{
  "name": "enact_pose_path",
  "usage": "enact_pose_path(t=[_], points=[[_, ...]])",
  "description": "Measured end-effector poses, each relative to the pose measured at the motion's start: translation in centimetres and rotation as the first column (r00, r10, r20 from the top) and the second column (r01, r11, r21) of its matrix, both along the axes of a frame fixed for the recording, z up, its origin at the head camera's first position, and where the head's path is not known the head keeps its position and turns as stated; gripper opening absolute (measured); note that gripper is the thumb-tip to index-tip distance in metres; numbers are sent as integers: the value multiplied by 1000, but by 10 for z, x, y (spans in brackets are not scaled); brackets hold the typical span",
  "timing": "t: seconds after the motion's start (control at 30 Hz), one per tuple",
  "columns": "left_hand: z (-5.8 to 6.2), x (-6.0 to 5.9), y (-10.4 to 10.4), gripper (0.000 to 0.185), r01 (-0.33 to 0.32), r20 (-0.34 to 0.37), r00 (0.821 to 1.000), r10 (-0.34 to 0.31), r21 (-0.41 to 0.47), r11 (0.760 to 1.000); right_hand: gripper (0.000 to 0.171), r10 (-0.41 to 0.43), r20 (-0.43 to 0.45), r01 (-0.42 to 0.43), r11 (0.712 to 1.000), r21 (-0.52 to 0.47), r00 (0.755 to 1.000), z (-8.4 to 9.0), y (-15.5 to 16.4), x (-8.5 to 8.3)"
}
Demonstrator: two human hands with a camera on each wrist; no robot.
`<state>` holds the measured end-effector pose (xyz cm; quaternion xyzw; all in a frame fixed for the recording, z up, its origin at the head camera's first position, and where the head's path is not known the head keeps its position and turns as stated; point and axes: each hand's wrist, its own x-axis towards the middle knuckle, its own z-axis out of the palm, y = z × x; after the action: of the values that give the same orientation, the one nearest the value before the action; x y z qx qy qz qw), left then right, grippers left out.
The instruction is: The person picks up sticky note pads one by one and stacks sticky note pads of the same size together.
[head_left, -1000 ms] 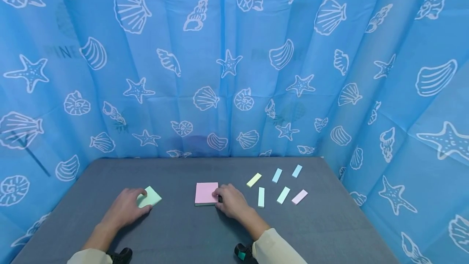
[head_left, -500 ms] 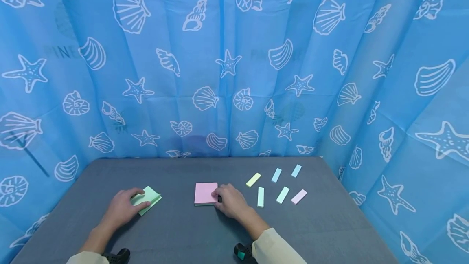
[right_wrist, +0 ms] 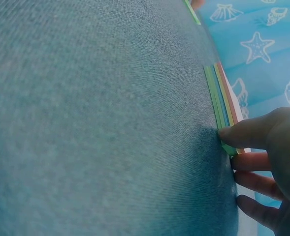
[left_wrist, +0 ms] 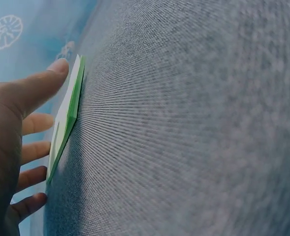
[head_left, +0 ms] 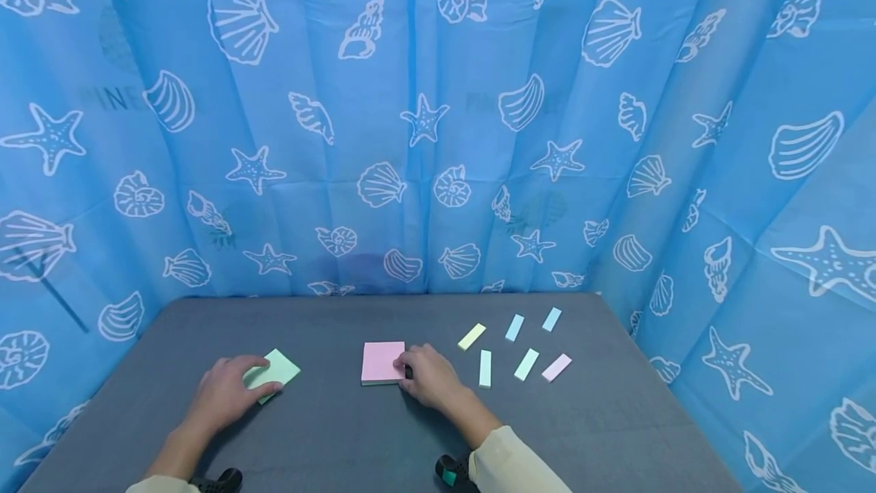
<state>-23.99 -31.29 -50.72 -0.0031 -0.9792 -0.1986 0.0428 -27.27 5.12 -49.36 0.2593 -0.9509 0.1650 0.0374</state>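
A green sticky note pad (head_left: 278, 368) lies turned at an angle on the grey-covered table. My left hand (head_left: 222, 392) is at its left corner, fingertips and thumb (left_wrist: 46, 86) touching it, fingers loosely spread. Bright green lower layers (left_wrist: 71, 118) show below its paler top in the left wrist view. Near the table's middle sits a square stack of sticky note pads (head_left: 383, 362), pink on top. Green, blue, yellow and pinkish layers (right_wrist: 221, 96) show along its side. My right hand (head_left: 433, 379) holds this stack by its right edge between thumb and fingers.
To the right lie several narrow sticky note strips: yellow (head_left: 472, 336), blue (head_left: 515, 327), another blue (head_left: 551, 319), pale green (head_left: 485, 368), a second green (head_left: 526, 364) and pink (head_left: 557, 367). A blue shell-patterned curtain (head_left: 424, 173) hangs along the table's back and right.
Half a second ago the green pad's upper layer sat askew over the lower one; now the layers look lined up. The left fingers have shifted back slightly. The right hand and pink-topped stack stay put.
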Motion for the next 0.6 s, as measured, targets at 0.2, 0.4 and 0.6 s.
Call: enact_pose_path(t=[0.2, 0.4, 0.6], points=[[-5, 3, -3, 67, 13, -45, 999, -15, -36, 999, 26, 2, 11, -2, 1000, -4, 1000, -1, 0, 0], [-3, 7, -11, 70, -41, -15, 999, 40, -57, 998, 26, -1, 18, 1, 1000, -2, 1000, -1, 0, 0], [4, 10, -16, 79, -111, 65, 992, 112, -19, 994, 27, -2, 11, 2, 1000, -6, 1000, 0, 0, -1]])
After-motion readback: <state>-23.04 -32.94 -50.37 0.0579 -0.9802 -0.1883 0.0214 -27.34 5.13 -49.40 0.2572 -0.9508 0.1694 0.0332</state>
